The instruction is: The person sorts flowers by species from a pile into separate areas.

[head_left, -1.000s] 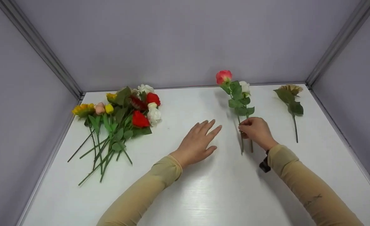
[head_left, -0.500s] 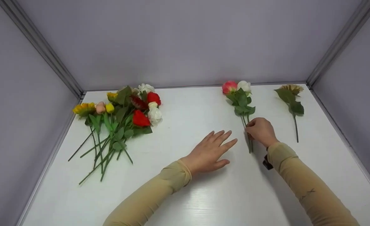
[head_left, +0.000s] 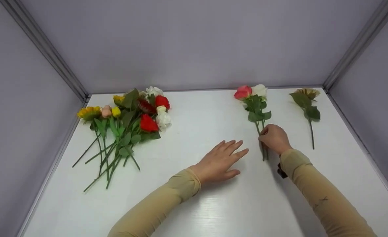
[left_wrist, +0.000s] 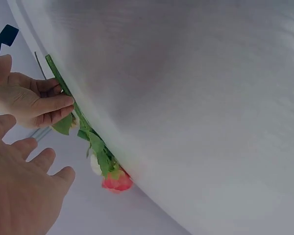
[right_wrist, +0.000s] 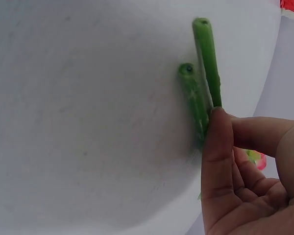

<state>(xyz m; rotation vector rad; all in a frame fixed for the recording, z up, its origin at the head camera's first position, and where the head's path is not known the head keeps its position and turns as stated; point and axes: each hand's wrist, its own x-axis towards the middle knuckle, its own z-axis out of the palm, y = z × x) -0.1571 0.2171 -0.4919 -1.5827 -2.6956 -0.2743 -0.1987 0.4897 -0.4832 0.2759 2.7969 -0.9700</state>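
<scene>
The right hand (head_left: 274, 139) pinches two green stems (right_wrist: 202, 83) together, thumb pressed along them and the other fingers curled beneath; the wrist view shows both cut ends side by side just past the thumb tip. These stems belong to a pink rose (head_left: 242, 92) and a white rose (head_left: 259, 90), which lie flat on the white worktop (head_left: 194, 204) with their heads touching each other, close to the back wall. Their leaves (head_left: 256, 108) sit between the heads and the right hand.

The left hand (head_left: 222, 161) rests palm down on the worktop just left of the rose stems, fingers spread and straight, holding nothing. Its fingertips point toward the right hand without touching it or the stems.

Right of the two roses, well apart from them, a brownish flower (head_left: 307, 92) lies alone with its stem running toward the person. Far left of the roses, a pile of flowers (head_left: 128, 118) lies on the worktop: red, white, yellow and peach heads at the far end, a sunflower (head_left: 88, 113) at its left edge, and the green stems fanned out toward the person.

Both arms wear tan sleeves (head_left: 316, 184), and a dark strap shows at the right wrist. Grey walls enclose the worktop on three sides.
</scene>
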